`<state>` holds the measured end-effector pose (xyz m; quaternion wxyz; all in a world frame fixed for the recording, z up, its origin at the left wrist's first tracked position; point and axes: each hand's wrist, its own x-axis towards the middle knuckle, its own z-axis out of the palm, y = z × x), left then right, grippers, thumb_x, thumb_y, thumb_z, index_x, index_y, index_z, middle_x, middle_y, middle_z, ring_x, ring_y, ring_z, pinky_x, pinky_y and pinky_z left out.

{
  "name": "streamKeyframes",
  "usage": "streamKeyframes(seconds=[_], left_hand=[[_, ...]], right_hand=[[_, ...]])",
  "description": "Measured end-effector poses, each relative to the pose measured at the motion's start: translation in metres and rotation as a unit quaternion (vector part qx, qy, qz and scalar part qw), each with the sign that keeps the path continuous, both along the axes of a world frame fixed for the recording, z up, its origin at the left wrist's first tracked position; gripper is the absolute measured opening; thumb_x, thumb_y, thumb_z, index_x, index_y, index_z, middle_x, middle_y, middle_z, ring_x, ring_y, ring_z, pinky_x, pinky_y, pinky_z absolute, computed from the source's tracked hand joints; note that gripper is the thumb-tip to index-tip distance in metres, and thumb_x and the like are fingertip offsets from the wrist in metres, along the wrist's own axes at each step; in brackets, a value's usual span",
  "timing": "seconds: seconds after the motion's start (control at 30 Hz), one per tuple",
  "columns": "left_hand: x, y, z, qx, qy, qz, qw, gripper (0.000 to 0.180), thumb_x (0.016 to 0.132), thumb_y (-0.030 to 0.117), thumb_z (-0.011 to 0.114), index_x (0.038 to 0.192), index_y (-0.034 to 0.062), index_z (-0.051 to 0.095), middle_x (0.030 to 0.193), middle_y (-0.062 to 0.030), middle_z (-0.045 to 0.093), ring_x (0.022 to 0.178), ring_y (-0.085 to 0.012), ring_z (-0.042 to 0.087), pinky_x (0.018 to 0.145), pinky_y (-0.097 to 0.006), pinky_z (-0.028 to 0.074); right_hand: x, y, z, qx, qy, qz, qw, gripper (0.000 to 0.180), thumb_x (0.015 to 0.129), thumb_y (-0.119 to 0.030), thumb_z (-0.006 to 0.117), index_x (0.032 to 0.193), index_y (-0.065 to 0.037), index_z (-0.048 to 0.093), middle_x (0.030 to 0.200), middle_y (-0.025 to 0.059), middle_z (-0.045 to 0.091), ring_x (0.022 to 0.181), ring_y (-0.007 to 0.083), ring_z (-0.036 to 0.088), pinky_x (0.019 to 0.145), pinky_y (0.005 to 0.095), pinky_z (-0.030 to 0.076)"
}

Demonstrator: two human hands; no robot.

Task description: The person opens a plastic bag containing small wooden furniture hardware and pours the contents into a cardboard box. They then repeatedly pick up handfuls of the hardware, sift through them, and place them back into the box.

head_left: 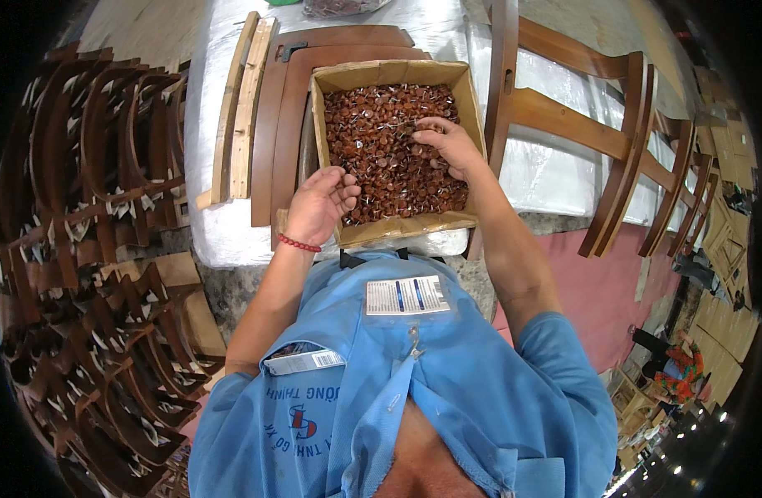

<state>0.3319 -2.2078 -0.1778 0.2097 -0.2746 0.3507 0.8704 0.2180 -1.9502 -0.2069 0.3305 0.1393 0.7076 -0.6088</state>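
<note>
A cardboard box (324,149) stands in front of me, filled with small round reddish-brown pieces (381,158), many with thin metal pins like nail-on glides. Over the right half of the pile is my right hand (451,148), its thumb and index finger drawn close together near the pieces; whatever lies between them is too small to make out. My left hand (323,203), with a red bead bracelet (299,243) at the wrist, is at the box's near left edge. Its palm faces up and the fingers curl in; anything they hold is too small to name.
Left of the box lie flat brown wooden panels (274,124) and pale wooden strips (246,116) on a plastic-wrapped surface (208,108). Brown chair-back frames (568,120) stand to the right. Many curved wooden parts (107,149) are stacked far left. Another person (678,365) is at the far right.
</note>
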Motion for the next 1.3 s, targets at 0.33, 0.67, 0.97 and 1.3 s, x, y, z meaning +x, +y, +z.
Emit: streamKeyframes(seconds=[0.33, 0.67, 0.97, 1.3], left_hand=[[-0.021, 0.049, -0.029, 0.029, -0.075, -0.081, 0.993, 0.020, 0.097, 0.023, 0.047, 0.103, 0.0056, 0.054, 0.097, -0.0077, 0.059, 0.093, -0.0218, 0.060, 0.081, -0.036, 0.051], [-0.044, 0.091, -0.034, 0.052, -0.074, -0.063, 0.994, 0.040, 0.097, 0.046, 0.042, 0.108, 0.0086, 0.052, 0.106, -0.0085, 0.052, 0.106, -0.0256, 0.051, 0.093, -0.050, 0.042], [-0.064, 0.100, -0.045, 0.177, -0.038, -0.037, 0.983, 0.030, 0.098, 0.036, 0.039, 0.104, 0.0133, 0.058, 0.096, -0.0059, 0.064, 0.089, -0.0208, 0.062, 0.078, -0.042, 0.052], [-0.065, 0.068, -0.029, 0.334, 0.034, 0.012, 0.942, 0.043, 0.097, 0.030, 0.027, 0.123, 0.0075, 0.054, 0.125, -0.0153, 0.056, 0.117, -0.0321, 0.053, 0.099, -0.054, 0.041]], right_hand=[[0.050, 0.004, 0.007, -0.389, -0.131, -0.243, 0.879, 0.055, 0.097, -0.053, 0.032, 0.128, -0.011, 0.049, 0.123, 0.0143, 0.057, 0.114, 0.0316, 0.055, 0.094, 0.0528, 0.045], [0.068, -0.017, 0.018, -0.451, -0.071, -0.361, 0.813, 0.044, 0.099, -0.041, 0.036, 0.116, -0.006, 0.055, 0.119, 0.0148, 0.059, 0.114, 0.0315, 0.054, 0.100, 0.0490, 0.038], [0.082, -0.022, 0.039, -0.178, 0.212, -0.189, 0.942, 0.030, 0.095, -0.013, 0.049, 0.119, 0.001, 0.060, 0.115, 0.0095, 0.063, 0.112, 0.0154, 0.054, 0.099, 0.0291, 0.039], [0.105, 0.002, 0.027, -0.199, 0.059, -0.374, 0.904, 0.034, 0.095, -0.017, 0.049, 0.123, 0.002, 0.051, 0.115, 0.0168, 0.060, 0.103, 0.0270, 0.060, 0.088, 0.0381, 0.049]])
